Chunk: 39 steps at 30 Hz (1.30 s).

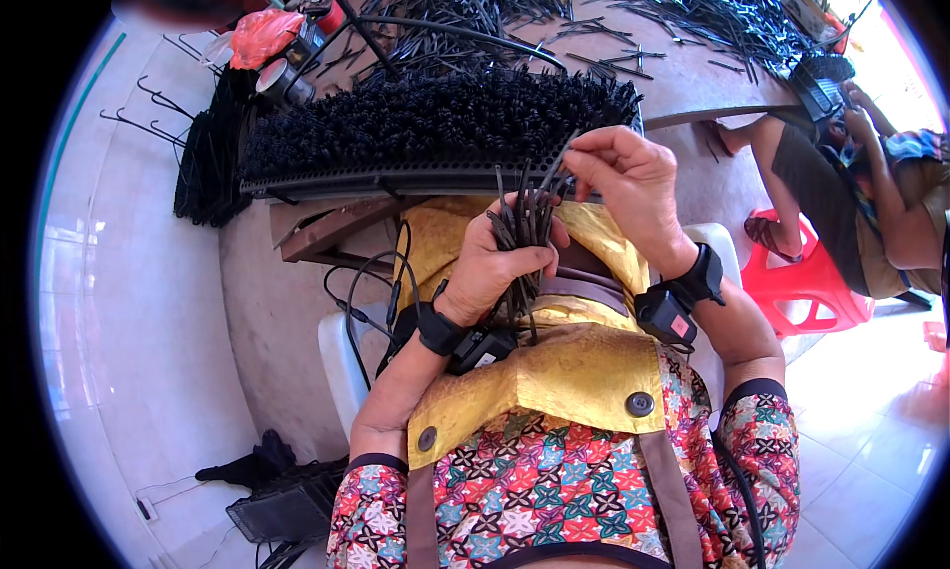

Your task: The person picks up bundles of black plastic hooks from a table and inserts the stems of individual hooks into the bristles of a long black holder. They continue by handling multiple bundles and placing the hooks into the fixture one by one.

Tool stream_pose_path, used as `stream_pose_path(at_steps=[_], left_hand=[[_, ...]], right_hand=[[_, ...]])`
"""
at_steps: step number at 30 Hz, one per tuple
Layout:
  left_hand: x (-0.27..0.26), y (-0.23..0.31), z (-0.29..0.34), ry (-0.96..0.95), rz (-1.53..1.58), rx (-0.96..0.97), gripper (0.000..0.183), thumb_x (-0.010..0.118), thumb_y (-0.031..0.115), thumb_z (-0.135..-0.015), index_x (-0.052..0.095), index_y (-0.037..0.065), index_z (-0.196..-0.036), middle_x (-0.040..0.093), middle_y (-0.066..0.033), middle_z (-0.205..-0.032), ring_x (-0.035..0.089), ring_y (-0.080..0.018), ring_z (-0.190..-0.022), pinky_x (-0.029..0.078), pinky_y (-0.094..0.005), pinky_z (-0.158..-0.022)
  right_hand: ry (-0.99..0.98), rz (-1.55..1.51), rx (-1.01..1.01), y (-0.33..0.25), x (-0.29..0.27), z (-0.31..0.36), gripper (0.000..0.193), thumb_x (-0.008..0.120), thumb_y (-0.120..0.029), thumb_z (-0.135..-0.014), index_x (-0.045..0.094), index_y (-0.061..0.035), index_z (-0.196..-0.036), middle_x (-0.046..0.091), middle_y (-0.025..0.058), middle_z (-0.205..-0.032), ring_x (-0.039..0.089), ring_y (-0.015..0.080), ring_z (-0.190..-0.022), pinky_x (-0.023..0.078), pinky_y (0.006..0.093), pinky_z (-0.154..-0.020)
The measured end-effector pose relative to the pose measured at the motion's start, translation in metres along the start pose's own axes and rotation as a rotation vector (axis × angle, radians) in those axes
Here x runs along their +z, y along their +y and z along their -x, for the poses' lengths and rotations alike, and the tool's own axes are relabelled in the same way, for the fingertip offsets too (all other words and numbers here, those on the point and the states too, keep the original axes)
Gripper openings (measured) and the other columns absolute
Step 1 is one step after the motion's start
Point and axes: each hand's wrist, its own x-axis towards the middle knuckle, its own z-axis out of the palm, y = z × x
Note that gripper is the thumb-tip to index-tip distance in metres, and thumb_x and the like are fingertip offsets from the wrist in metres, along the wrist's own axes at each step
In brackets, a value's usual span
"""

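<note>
A bundle of thin black rubber-like strips (520, 223) is gripped in my left hand (500, 262), its thumb laid across the front. Close above and to the right, my right hand (628, 178) pinches the end of a single strip (559, 161) between thumb and fingertips. Just beyond both hands stands a wide black perforated panel (346, 185), its upper side densely filled with upright black tufts (445, 119). Where the pinched strip's lower end sits, among the bundle or beside the panel's edge, I cannot tell.
Loose black strips (614, 35) lie heaped across the table (683, 89) behind the panel. A metal can (282, 82) and a red plastic bag (265, 37) are at the far left. At right, another person (881, 173) works beside a red stool (807, 287). Cables (371, 292) hang near my left forearm.
</note>
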Motion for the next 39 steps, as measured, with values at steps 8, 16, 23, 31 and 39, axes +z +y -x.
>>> stream_pose_path(at_steps=[8, 16, 23, 31, 39], left_hand=[[-0.006, -0.003, -0.002, 0.019, 0.058, -0.001, 0.046, 0.059, -0.006, -0.075, 0.047, 0.001, -0.118, 0.060, -0.0111, -0.089, 0.058, -0.0157, -0.067, 0.048, -0.0256, -0.061], [-0.007, -0.004, -0.001, 0.045, 0.056, 0.009, 0.044, 0.057, -0.006, -0.073, 0.049, 0.001, -0.116, 0.061, -0.0097, -0.086, 0.060, -0.0146, -0.067, 0.048, -0.0250, -0.061], [-0.005, -0.003, 0.000, 0.057, 0.057, -0.001, 0.045, 0.057, -0.007, -0.073, 0.049, 0.001, -0.116, 0.061, -0.0103, -0.085, 0.059, -0.0159, -0.066, 0.048, -0.0259, -0.060], [-0.005, 0.000, 0.001, 0.040, 0.010, -0.003, 0.044, 0.059, -0.006, -0.074, 0.050, 0.001, -0.116, 0.061, -0.0096, -0.086, 0.060, -0.0138, -0.068, 0.048, -0.0243, -0.062], [-0.003, -0.002, 0.003, -0.013, 0.088, -0.035, 0.047, 0.061, -0.005, -0.073, 0.048, 0.000, -0.118, 0.061, -0.0108, -0.086, 0.058, -0.0146, -0.067, 0.048, -0.0252, -0.060]], right_hand=[[0.362, 0.254, -0.431, -0.002, -0.043, -0.037, 0.009, 0.066, -0.002, -0.081, 0.064, 0.0003, -0.090, 0.065, 0.0037, -0.072, 0.055, 0.0056, -0.057, 0.045, 0.0197, -0.051], [0.239, 0.803, -0.857, 0.014, -0.031, -0.040, 0.013, 0.066, 0.002, -0.073, 0.061, 0.0003, -0.085, 0.061, 0.0120, -0.076, 0.059, 0.0299, -0.068, 0.049, 0.0350, -0.062], [-0.074, 1.033, -0.912, 0.032, -0.032, -0.039, 0.029, 0.060, 0.004, -0.068, 0.058, 0.0015, -0.097, 0.058, 0.0122, -0.086, 0.056, 0.0276, -0.076, 0.049, 0.0356, -0.064], [-0.111, 1.132, -0.896, 0.020, -0.027, -0.043, 0.037, 0.060, -0.001, -0.067, 0.056, 0.0019, -0.103, 0.054, 0.0134, -0.093, 0.053, 0.0290, -0.079, 0.048, 0.0366, -0.065], [-0.480, 1.126, -1.115, -0.016, -0.008, -0.003, 0.028, 0.056, -0.017, -0.066, 0.058, 0.0049, -0.085, 0.054, 0.0127, -0.085, 0.050, 0.0241, -0.074, 0.044, 0.0327, -0.066]])
